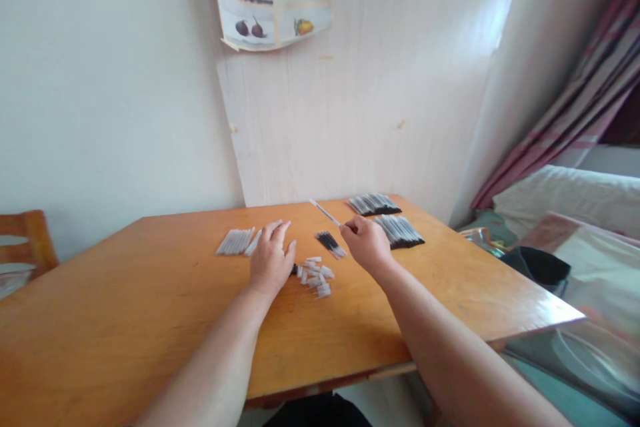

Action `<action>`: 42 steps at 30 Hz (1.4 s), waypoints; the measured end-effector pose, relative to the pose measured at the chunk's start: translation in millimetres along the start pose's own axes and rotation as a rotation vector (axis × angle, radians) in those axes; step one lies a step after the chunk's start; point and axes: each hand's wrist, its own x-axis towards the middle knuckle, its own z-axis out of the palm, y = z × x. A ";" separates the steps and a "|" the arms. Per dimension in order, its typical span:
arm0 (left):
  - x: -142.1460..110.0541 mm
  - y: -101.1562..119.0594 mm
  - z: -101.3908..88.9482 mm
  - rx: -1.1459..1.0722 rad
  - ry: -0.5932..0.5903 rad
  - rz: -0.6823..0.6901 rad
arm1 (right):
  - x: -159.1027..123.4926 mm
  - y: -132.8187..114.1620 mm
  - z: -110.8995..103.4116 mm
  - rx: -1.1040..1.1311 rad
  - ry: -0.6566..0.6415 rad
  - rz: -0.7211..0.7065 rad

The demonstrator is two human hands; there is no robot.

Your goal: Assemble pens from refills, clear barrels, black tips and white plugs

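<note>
My right hand (366, 240) is closed, its fingers pinching the near end of a thin, pale pen barrel (324, 211) that points up and away to the left. My left hand (271, 260) is over the table with its fingers stretched and apart, close to a row of clear, empty-looking pen barrels (235, 241); part of that row is hidden behind the fingers. Between my hands lie a small bundle of dark pen refills (330, 243) and a loose heap of small whitish caps (315, 273). Beside the left thumb are small black pieces (294, 269), partly covered.
Two stacks of pens with black ends, a far stack (375, 203) and a nearer stack (400, 230), lie at the right back of the wooden table (165, 307). Behind it stands a wall with fruit pictures (273, 0). A chair (30, 240) is left, a black bin (537, 268) right.
</note>
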 end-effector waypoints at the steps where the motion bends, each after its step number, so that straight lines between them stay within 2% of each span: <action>1: -0.2 -0.5 0.2 0.006 -0.002 0.000 | 2.3 2.7 -7.2 -0.021 0.015 0.015; 5: -0.8 -0.7 -0.2 0.021 -0.001 0.005 | 14.0 26.9 -32.4 -0.094 0.068 0.105; 11: 1.1 -2.0 0.4 0.023 0.005 0.020 | 28.8 92.7 -62.4 -0.225 0.099 0.322; 15: 2.2 -4.8 0.7 0.014 -0.006 0.015 | 33.6 130.0 -70.4 -0.268 0.078 0.418; 18: 2.1 -7.9 0.5 0.027 -0.018 0.008 | 35.3 147.2 -67.9 -0.283 0.072 0.466; 26: 3.0 -15.5 1.6 0.093 -0.061 0.017 | 33.9 165.8 -59.3 -0.271 0.060 0.526; 42: 1.2 -16.9 3.1 0.113 -0.055 0.031 | 33.6 168.7 -52.2 -0.300 -0.002 0.507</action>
